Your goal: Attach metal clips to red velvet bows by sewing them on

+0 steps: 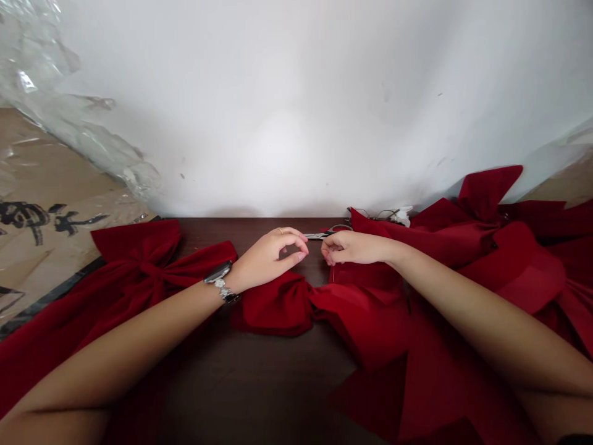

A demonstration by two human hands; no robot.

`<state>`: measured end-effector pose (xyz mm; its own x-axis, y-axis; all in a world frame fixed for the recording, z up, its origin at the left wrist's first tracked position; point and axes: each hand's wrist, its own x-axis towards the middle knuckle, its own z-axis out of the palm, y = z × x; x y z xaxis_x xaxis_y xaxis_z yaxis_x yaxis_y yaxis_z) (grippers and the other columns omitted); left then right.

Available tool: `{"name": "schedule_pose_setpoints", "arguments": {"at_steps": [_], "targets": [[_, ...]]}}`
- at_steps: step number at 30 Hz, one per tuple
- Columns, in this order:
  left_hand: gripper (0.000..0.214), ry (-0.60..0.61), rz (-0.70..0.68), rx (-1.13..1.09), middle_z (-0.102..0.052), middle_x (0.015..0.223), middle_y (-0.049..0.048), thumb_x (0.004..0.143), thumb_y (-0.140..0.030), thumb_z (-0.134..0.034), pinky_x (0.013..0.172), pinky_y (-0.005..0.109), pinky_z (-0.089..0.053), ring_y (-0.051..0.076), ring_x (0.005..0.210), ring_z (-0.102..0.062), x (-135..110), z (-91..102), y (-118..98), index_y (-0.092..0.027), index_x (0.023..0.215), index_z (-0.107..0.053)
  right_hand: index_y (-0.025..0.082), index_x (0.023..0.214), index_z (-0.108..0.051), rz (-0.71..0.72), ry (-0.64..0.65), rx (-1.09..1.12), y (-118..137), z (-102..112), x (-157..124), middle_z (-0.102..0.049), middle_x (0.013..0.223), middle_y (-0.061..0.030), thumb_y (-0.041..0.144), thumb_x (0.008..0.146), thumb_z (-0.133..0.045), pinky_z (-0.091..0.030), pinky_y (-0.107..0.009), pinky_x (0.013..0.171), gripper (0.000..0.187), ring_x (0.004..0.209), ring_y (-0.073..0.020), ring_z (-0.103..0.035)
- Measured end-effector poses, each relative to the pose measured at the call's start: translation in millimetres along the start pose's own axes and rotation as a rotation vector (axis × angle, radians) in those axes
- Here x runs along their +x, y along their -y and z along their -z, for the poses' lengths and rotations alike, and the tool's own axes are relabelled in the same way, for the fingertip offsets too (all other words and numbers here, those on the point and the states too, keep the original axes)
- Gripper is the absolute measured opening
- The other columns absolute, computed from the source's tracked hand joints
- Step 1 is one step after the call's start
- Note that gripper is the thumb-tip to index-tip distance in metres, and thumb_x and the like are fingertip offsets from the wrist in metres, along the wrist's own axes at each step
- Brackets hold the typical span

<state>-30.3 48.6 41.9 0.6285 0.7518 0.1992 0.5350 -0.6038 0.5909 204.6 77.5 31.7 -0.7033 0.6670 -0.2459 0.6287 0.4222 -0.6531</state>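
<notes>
My left hand (pixel 273 256), with a ring and a watch at the wrist, is held above a red fabric bow (pixel 278 303). Its thumb and index fingertip come together in a pinch; anything between them is too small to see. Across a narrow gap, the fingers of my right hand (pixel 349 247) are curled closed. A thin pale line, a needle or thread, shows just below these fingertips against the red cloth. Scissors (pixel 317 235) lie behind both hands, their blades pointing left and the handle partly hidden by my right hand. The bow lies knotted on the dark table (pixel 259 383).
Another red bow (pixel 148 266) lies at the left, beside a cardboard box (pixel 60 216) with plastic wrap (pixel 92 123). More red bows (pixel 486 235) are heaped at the right. A small white item (pixel 403 215) sits by the white wall (pixel 278 111).
</notes>
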Motion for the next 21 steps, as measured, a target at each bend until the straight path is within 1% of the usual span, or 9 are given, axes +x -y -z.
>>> {"name": "schedule_pose_setpoints", "arguments": {"at_steps": [2,4,5,6,8,10,13,17,21], "targets": [[0.021,0.013,0.009,-0.007,-0.062,0.123,0.0071,0.09,-0.03,-0.053,0.09,0.03,-0.047,0.02,0.113,-0.056,0,-2.8,1,-0.02,0.103,-0.066,0.016,0.083,-0.053,0.013,0.028,0.203,-2,0,1,-0.07,0.087,-0.0064,0.018,0.083,-0.044,-0.051,-0.026,0.072,0.009,0.081,-0.0148,-0.066],[0.03,0.031,0.014,-0.009,-0.061,0.128,0.0078,0.09,-0.031,-0.054,0.097,0.033,-0.046,0.021,0.117,-0.055,0,-7.2,3,-0.02,0.117,-0.061,0.016,0.081,-0.052,0.005,0.041,0.485,0,-2,1,-0.07,0.082,-0.0052,0.021,0.082,-0.05,-0.053,-0.029,0.076,0.005,0.079,-0.0149,-0.068],[0.035,0.037,0.014,-0.006,-0.06,0.129,0.0084,0.089,-0.031,-0.055,0.099,0.034,-0.045,0.021,0.117,-0.055,0,-9.4,4,-0.02,0.122,-0.059,0.016,0.08,-0.052,0.0,0.045,0.622,1,-4,1,-0.069,0.08,-0.0042,0.021,0.081,-0.054,-0.053,-0.031,0.078,0.006,0.077,-0.0149,-0.069],[0.037,0.042,0.012,-0.001,-0.06,0.129,0.0089,0.089,-0.032,-0.056,0.099,0.034,-0.044,0.021,0.116,-0.056,0,-11.4,4,-0.019,0.124,-0.058,0.016,0.08,-0.052,0.0,0.045,0.732,3,-5,0,-0.069,0.078,-0.0033,0.022,0.08,-0.058,-0.054,-0.032,0.079,0.008,0.076,-0.0149,-0.069],[0.033,0.07,-0.001,0.003,-0.065,0.122,0.0086,0.089,-0.032,-0.056,0.096,0.033,-0.045,0.021,0.108,-0.06,2,-13.4,4,-0.018,0.118,-0.062,0.015,0.079,-0.054,0.013,0.045,0.851,6,-8,0,-0.068,0.077,-0.0023,0.023,0.079,-0.063,-0.054,-0.033,0.081,0.012,0.075,-0.0145,-0.069],[0.024,0.107,0.0,-0.026,-0.071,0.106,0.0063,0.09,-0.032,-0.056,0.088,0.029,-0.047,0.018,0.095,-0.064,3,-12.0,3,-0.017,0.103,-0.069,0.015,0.08,-0.054,0.033,0.053,0.916,8,-9,-1,-0.068,0.075,-0.0016,0.024,0.079,-0.066,-0.054,-0.031,0.079,0.014,0.073,-0.014,-0.069],[0.024,0.147,0.047,-0.177,-0.073,0.089,0.0041,0.09,-0.034,-0.057,0.079,0.026,-0.047,0.015,0.081,-0.065,5,-4.0,3,-0.016,0.087,-0.072,0.015,0.08,-0.055,0.062,0.062,0.976,10,-9,-1,-0.067,0.072,0.0,0.025,0.079,-0.069,-0.054,-0.027,0.073,0.018,0.068,-0.0116,-0.067],[0.028,0.166,0.164,-0.493,-0.072,0.076,0.0042,0.089,-0.037,-0.058,0.078,0.025,-0.047,0.014,0.077,-0.065,6,8.6,8,-0.013,0.086,-0.072,0.014,0.083,-0.057,0.09,0.031,0.998,8,-6,-2,-0.064,0.071,0.002,0.027,0.078,-0.074,-0.053,-0.023,0.07,0.022,0.066,-0.0088,-0.065],[0.03,0.094,0.254,-0.656,-0.068,0.066,0.0024,0.087,-0.041,-0.061,0.066,0.022,-0.042,0.012,0.067,-0.06,8,13.1,19,-0.013,0.09,-0.071,0.014,0.084,-0.059,0.085,-0.071,0.932,4,-4,-1,-0.065,0.068,0.0028,0.029,0.074,-0.079,-0.052,-0.023,0.069,0.027,0.065,-0.0092,-0.066]]}}
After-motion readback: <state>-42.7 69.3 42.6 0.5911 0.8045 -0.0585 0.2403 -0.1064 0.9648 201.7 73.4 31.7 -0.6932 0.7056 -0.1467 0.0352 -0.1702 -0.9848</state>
